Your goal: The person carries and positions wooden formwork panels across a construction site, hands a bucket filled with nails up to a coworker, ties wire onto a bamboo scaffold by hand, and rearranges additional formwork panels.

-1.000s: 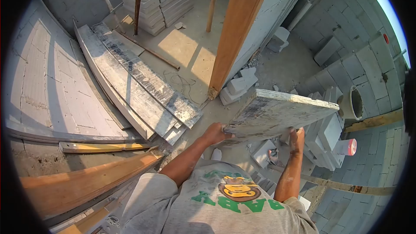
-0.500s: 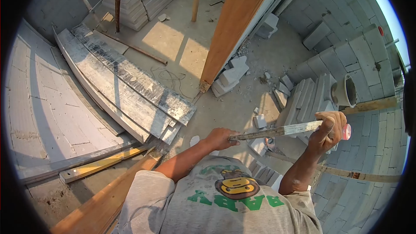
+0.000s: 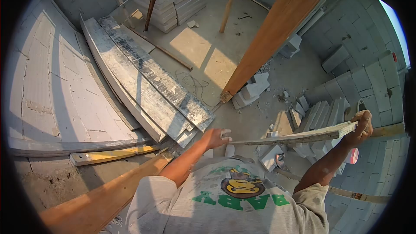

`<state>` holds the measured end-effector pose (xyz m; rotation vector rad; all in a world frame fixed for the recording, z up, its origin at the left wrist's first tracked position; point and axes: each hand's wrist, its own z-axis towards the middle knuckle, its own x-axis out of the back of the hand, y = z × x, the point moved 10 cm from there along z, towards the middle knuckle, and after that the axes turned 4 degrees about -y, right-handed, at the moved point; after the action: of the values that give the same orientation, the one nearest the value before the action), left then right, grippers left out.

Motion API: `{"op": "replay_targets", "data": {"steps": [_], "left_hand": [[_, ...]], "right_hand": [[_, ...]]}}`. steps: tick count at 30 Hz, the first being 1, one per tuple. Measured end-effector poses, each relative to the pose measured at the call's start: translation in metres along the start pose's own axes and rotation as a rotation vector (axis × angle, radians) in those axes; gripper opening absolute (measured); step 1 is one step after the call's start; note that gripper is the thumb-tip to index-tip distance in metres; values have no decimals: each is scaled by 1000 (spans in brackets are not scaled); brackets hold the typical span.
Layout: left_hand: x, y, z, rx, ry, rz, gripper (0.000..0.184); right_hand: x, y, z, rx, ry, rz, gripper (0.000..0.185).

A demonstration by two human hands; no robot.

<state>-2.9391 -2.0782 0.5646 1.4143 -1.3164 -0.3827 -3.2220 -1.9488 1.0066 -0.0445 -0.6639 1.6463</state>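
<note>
A long, weathered wooden board (image 3: 299, 138) runs across in front of my chest. My right hand (image 3: 360, 129) is closed around its broad right end, raised out to the side. My left hand (image 3: 214, 138) is at the board's narrow left end, fingers curled but apart, with a gap between thumb and fingers. Whether those fingertips touch the board is hard to see. Below my right forearm is a pink-and-white round container (image 3: 352, 156).
Long grey-stained planks (image 3: 138, 91) lie stacked at left, near a yellow spirit level (image 3: 115, 155). An orange-brown timber post (image 3: 277, 39) slants through the middle. Pale blocks (image 3: 151, 0) are piled behind. More blocks (image 3: 323, 119) and a bucket (image 3: 359, 107) stand at right.
My right hand has moved right with the board, whose broad face now shows more. My left hand's fingers have loosened from the board's left end. The view has shifted too.
</note>
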Motion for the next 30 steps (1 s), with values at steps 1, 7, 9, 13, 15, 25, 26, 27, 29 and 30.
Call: {"op": "replay_targets", "data": {"steps": [1, 7, 9, 13, 15, 25, 26, 27, 29, 30], "left_hand": [[13, -11, -6, 77, 21, -83, 53], [64, -78, -41, 220, 454, -266, 41], [56, -112, -41, 210, 513, -333, 41], [33, -114, -26, 233, 464, -415, 41], [25, -108, -11, 248, 435, -354, 39], [-24, 69, 124, 61, 105, -195, 48], [-30, 76, 137, 5, 98, -179, 47], [-33, 84, 144, -20, 90, -149, 48], [-42, 102, 164, -86, 61, -95, 50], [-50, 103, 172, -66, 22, -74, 51]], "right_hand": [[-3, -2, 6, 59, -22, 58, 44], [-18, -4, 25, 166, -85, 48, 42], [-30, 11, 26, 138, -120, 97, 43], [-64, 64, 35, 92, -235, 128, 47], [-73, 81, 46, 135, -209, 113, 45], [-81, 100, 61, 215, -149, 124, 38], [-81, 100, 61, 214, -132, 155, 38], [-81, 101, 62, 212, -116, 183, 37], [-82, 103, 61, 238, -110, 158, 36], [-81, 105, 61, 237, -110, 150, 36]]}}
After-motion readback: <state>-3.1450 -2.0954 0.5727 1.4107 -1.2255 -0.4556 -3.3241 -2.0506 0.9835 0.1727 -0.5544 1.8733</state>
